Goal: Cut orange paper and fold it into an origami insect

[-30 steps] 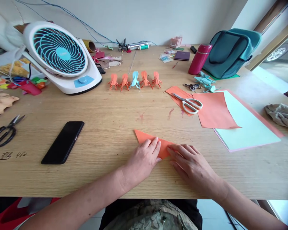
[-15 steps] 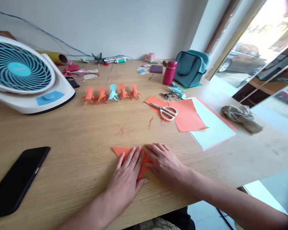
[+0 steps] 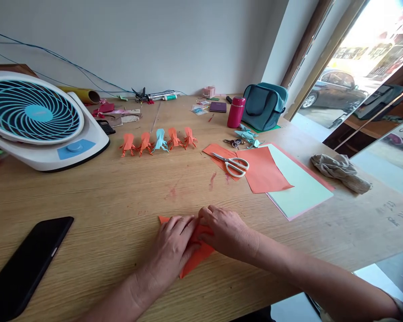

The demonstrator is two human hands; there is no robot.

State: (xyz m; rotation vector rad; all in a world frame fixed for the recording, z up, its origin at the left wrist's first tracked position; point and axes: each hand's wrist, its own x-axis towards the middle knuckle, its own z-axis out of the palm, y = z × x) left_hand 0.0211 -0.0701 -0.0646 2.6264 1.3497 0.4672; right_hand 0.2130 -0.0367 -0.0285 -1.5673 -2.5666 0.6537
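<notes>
A folded sheet of orange paper (image 3: 199, 259) lies on the table close in front of me, partly covered by both hands. My left hand (image 3: 173, 243) rests over its left side, with bent fingers and the thumb drawn in on the paper. From the right, my right hand (image 3: 225, 230) closes its fingers and thumb on the upper edge. The fingertips of both hands nearly meet there. What exactly lies under the fingers is hidden.
Beyond the hands stands a row of orange and blue paper figures (image 3: 160, 141). White-handled scissors (image 3: 235, 165) lie on orange paper at right, beside stacked sheets (image 3: 298, 197). A black phone (image 3: 30, 264) lies at left, below a fan (image 3: 43, 120). A red bottle (image 3: 236, 112) stands at back.
My left fingers, flat and spread before, are now bent and drawn together. My right hand has gone from lying on the paper to gripping its edge. More of the paper's near corner shows.
</notes>
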